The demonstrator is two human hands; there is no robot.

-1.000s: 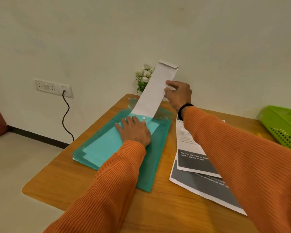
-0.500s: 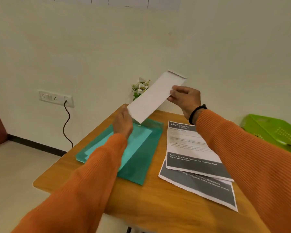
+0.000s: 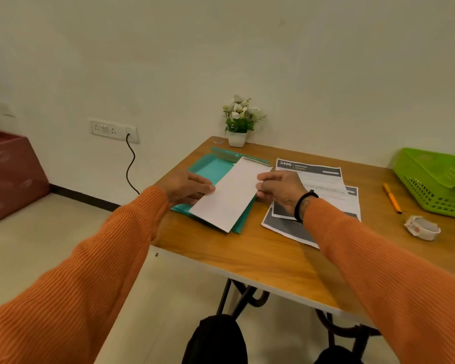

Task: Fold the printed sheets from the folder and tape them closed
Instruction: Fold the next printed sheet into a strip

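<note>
Plain cream wall behind a wooden desk [image 3: 250, 256] here. Both hands are on one long white envelope-like folded paper [image 3: 229, 193] lying across the teal plastic folder [image 3: 208, 168]: left hand [image 3: 188, 187] with fairly straight fingers touching its left edge, right hand [image 3: 280, 189] pinching the right edge. Two printed sheets [image 3: 315, 179] sit stacked just right of the folder. Paper like that is probably light and floppy and slides easily on plastic, so I'd grip it at opposite edges and crease against the desk. Also one tape roll [image 3: 422, 228], one orange pencil [image 3: 392, 197], one green plastic basket [image 3: 434, 179], one potted white flower [image 3: 238, 122].
</note>
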